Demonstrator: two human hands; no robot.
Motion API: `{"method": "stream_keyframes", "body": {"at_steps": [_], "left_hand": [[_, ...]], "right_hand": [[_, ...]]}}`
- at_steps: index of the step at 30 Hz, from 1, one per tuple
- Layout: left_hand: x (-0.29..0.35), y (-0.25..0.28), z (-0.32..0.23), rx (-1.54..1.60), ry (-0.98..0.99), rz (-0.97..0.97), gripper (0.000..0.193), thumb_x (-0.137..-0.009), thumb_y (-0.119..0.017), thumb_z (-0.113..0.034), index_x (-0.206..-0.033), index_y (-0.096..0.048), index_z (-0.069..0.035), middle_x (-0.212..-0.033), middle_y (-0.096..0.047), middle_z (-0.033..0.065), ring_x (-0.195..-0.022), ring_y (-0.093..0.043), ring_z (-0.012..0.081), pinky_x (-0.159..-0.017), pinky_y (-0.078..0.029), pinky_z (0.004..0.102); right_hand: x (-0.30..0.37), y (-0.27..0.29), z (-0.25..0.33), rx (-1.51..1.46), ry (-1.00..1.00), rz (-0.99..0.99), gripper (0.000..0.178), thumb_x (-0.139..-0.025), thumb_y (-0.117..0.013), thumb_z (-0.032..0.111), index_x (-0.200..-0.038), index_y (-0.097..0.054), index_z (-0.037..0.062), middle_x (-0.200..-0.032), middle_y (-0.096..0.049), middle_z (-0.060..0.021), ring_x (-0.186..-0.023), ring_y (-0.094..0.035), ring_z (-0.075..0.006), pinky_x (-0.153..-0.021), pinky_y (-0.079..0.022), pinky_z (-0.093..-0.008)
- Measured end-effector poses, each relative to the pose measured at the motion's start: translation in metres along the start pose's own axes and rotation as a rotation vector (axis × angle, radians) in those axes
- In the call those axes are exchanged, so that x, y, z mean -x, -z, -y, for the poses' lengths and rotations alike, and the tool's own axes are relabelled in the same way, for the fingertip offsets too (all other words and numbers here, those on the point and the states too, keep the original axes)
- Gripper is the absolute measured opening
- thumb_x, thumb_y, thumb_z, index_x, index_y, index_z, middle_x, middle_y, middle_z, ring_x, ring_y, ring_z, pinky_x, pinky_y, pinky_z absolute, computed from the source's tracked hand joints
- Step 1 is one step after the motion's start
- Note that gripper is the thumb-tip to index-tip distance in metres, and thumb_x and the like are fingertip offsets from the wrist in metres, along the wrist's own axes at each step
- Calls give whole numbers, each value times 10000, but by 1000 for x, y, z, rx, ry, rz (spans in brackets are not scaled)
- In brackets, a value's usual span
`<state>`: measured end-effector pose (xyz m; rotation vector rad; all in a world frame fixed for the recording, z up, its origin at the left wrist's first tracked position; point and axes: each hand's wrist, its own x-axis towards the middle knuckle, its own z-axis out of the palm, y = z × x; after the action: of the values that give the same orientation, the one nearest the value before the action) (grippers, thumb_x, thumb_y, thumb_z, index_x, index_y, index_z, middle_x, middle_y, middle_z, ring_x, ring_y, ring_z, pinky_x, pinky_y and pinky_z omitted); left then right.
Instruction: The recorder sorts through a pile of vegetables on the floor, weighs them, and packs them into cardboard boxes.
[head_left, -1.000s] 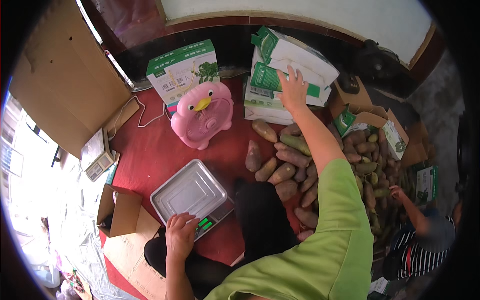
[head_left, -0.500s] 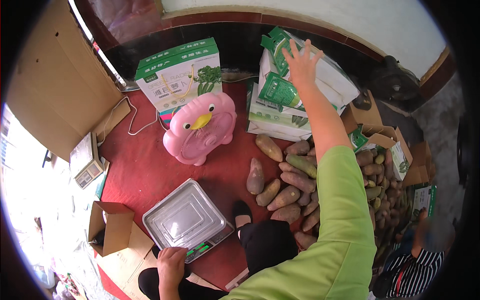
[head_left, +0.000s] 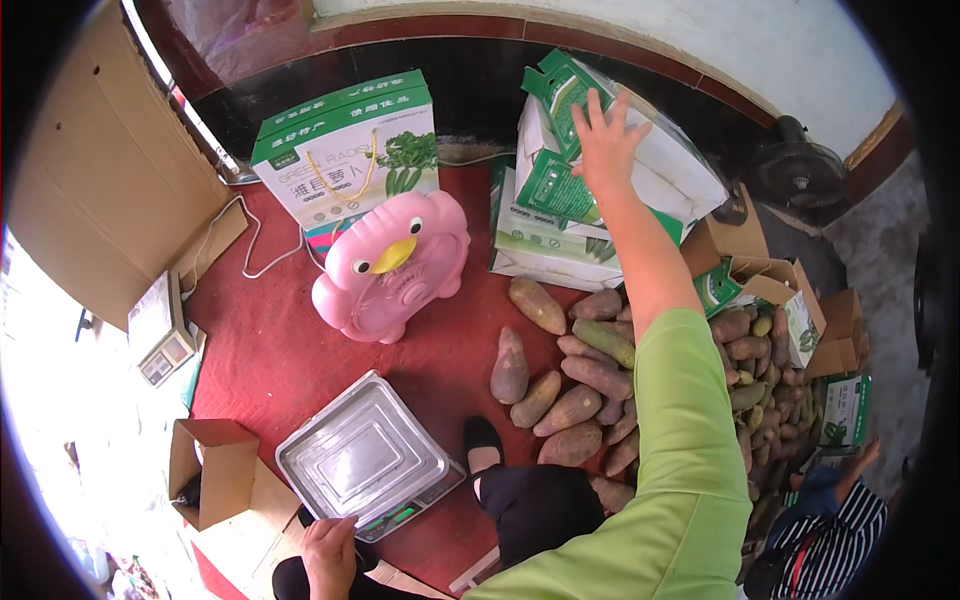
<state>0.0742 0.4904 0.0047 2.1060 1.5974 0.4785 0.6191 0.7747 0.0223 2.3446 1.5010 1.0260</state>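
Note:
My right hand (head_left: 609,150) reaches far forward with fingers spread, over the green flaps of a white and green carton (head_left: 665,150). Fingertips seem to touch it, though the exact contact is hard to see. That carton lies tilted on another white and green carton (head_left: 555,262). My left hand (head_left: 328,555) is low by my knee, its fingers curled together; whatever they hold, if anything, is hidden. Just ahead of it stands a scale (head_left: 405,515) with a bare metal tray (head_left: 362,458) on top.
Brownish radish-like roots (head_left: 570,410) pile up at the right. A pink fan-shaped appliance with a bird face (head_left: 395,262) stands before an upright carton (head_left: 345,150). An open cardboard box (head_left: 225,475) is at left, a black fan (head_left: 795,170) far right, and another person (head_left: 830,530) lower right.
My right hand has shifted slightly right, still spread over the carton. My left hand has moved a little down and back from the scale. The view has tilted slightly.

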Motion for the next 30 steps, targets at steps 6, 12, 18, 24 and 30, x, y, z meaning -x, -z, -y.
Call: {"method": "stream_keyframes", "body": {"at_steps": [6,12,18,24,30], "left_hand": [[-4,-4,0,39,47,-3,121,-734,-655,12,-847,-697,-6,-739,-629,116,-686,-598,267,-629,-467,344],[-7,-5,1,14,31,5,116,-737,-653,11,-844,-696,-4,-736,-627,119,-678,-598,274,-626,-468,343],[2,-1,3,-3,43,12,109,-752,-645,-16,-850,-694,-23,-740,-618,110,-704,-596,280,-649,-451,361],[19,4,4,-17,7,-9,113,-763,-631,-32,-856,-695,-35,-720,-597,113,-703,-587,292,-651,-447,381],[38,7,3,15,-60,-66,105,-768,-629,-32,-847,-697,-31,-721,-603,119,-692,-595,299,-640,-457,382]], "right_hand": [[0,-11,-1,-59,-12,-51,1038,-479,-863,480,-1383,-376,328,-1468,-277,25,-1364,-167,-427,-877,-331,-744],[-3,-12,-11,-189,41,-180,919,-494,-867,332,-1318,-461,311,-1357,-383,-27,-1311,-259,-428,-831,-369,-574],[3,22,-43,-318,-26,-290,808,-526,-829,212,-1263,-508,293,-1240,-445,-36,-1260,-299,-432,-815,-378,-495],[12,75,-99,-356,-65,-429,772,-521,-821,210,-1235,-537,281,-1213,-450,-60,-1195,-323,-429,-797,-385,-507],[23,154,-163,-249,-51,-467,830,-510,-817,292,-1281,-511,292,-1211,-477,-60,-1123,-405,-410,-806,-432,-527]]}}
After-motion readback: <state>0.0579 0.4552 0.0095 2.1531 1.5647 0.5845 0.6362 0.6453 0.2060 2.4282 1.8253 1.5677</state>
